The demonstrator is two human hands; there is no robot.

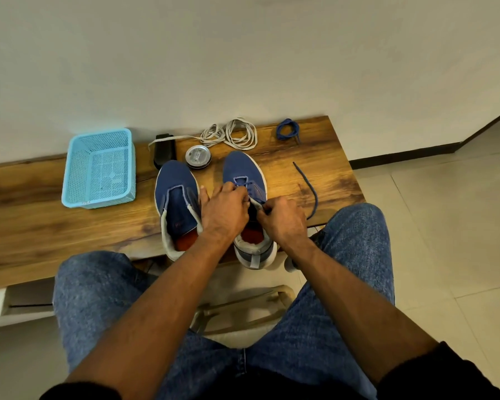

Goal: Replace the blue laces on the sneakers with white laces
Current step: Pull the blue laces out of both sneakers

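Counted: two sneakers (177,197) (244,180), two blue laces (287,129) (309,186), white laces (234,134) piled up, one basket (98,168), one tin (198,157), two hands (224,212) (283,220).

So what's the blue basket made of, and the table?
The basket looks like plastic: light blue, slightly shiny, its walls a moulded grid of little holes. The table looks like wood or a wood-look surface: brown with streaky grain and a soft shine.

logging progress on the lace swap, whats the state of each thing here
left blue sneaker: unlaced
right blue sneaker: blue lace partly in
left hand: pinching that lace
right hand: pulling lace end
white laces: loose, unused
coiled blue lace: removed
light blue plastic basket: upright
round metal tin: closed
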